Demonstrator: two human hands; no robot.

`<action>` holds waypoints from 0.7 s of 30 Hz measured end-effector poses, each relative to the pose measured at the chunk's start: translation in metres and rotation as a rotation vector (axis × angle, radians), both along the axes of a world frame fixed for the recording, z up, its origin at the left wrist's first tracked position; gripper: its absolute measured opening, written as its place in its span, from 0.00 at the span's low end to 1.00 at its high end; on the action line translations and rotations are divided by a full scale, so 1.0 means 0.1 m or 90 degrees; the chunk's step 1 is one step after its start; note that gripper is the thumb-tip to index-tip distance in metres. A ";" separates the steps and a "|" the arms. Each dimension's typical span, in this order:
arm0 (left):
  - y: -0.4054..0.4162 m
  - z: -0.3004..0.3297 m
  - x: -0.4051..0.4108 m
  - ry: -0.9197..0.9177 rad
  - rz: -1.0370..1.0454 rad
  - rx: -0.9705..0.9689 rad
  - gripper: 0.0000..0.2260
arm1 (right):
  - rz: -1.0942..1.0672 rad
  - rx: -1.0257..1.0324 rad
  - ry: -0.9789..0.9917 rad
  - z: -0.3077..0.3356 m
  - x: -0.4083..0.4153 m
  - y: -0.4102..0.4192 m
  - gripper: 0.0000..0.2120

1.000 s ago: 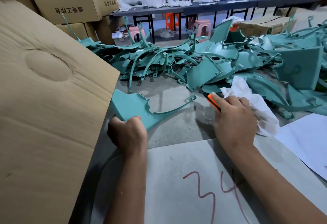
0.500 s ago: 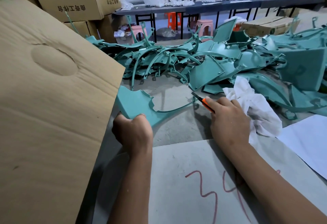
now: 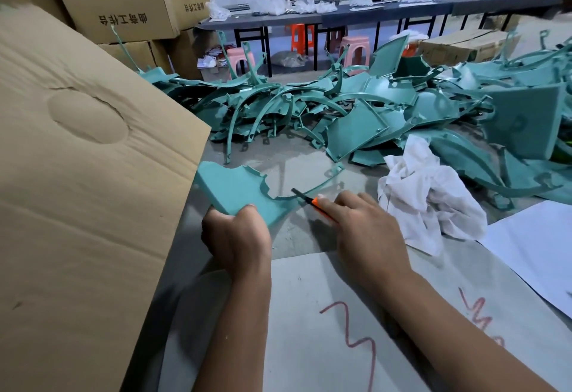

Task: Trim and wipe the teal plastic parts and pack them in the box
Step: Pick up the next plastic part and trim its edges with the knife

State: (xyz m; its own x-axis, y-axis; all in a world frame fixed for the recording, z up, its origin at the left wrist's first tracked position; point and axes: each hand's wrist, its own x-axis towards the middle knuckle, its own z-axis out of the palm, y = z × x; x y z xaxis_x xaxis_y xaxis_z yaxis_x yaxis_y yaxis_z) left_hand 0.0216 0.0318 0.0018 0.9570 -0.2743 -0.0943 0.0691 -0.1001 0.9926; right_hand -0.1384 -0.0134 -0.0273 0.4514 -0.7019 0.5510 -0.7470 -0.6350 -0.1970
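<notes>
Left hand (image 3: pixel 236 237): curled tight round the near edge of a teal part (image 3: pixel 238 189), holding it tilted above the desk (image 3: pixel 288 237).
Part: flat panel end in the left hand, thin curved arm reaching right and away; close beside the box flap (image 3: pixel 93 175) on its left.
Right hand (image 3: pixel 368 230): fingers curled round a knife (image 3: pixel 309 199) with orange body, index finger laid along the top.
Knife: dark blade pointing left, tip touching the inner edge of the part where panel meets arm.
Hands: near each other, right hand just to the right of the part, not touching the left hand.
Cloth (image 3: pixel 430 203): white, crumpled, on the desk just behind the right hand; cannot tell if touching it.
Pile (image 3: pixel 356 113): many teal parts heaped across the far side of the desk, apart from the held part.
Sheet (image 3: pixel 340 314): grey, with red marks, under both forearms.
</notes>
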 end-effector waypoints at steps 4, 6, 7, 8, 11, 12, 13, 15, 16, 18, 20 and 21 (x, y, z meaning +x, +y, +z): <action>-0.04 -0.06 0.06 0.151 -0.021 -0.027 0.14 | 0.113 0.059 -0.125 0.00 -0.02 0.00 0.21; -0.06 -0.04 0.08 0.256 -0.078 -0.114 0.17 | 0.100 0.039 -0.217 0.01 -0.06 -0.08 0.22; -0.06 -0.02 0.09 0.293 -0.103 -0.161 0.19 | 0.071 0.028 -0.254 0.02 -0.08 -0.12 0.23; -0.06 0.00 0.10 0.321 -0.126 -0.200 0.20 | 0.043 0.029 -0.293 0.03 -0.10 -0.16 0.23; -0.03 0.02 0.09 0.364 -0.224 -0.277 0.22 | 0.031 0.172 -0.456 0.06 -0.16 -0.21 0.31; -0.02 0.02 0.08 0.368 -0.262 -0.291 0.23 | 0.056 0.251 -0.520 0.07 -0.17 -0.22 0.35; -0.02 0.01 0.07 0.366 -0.303 -0.294 0.23 | 0.090 0.326 -0.584 0.08 -0.18 -0.21 0.36; -0.02 0.01 0.03 0.355 -0.401 -0.263 0.23 | 0.163 0.441 -0.696 0.10 -0.19 -0.21 0.27; -0.01 0.02 0.01 0.348 -0.442 -0.231 0.22 | 0.183 0.464 -0.734 0.11 -0.19 -0.21 0.20; -0.01 0.04 -0.01 0.314 -0.493 -0.168 0.16 | 0.192 0.476 -0.795 0.13 -0.21 -0.24 0.09; 0.00 0.01 0.00 0.219 -0.498 -0.125 0.15 | 0.208 0.474 -0.869 0.16 -0.25 -0.27 0.05; 0.00 -0.02 0.03 0.142 -0.490 -0.100 0.18 | 0.215 0.470 -0.905 0.18 -0.28 -0.28 0.06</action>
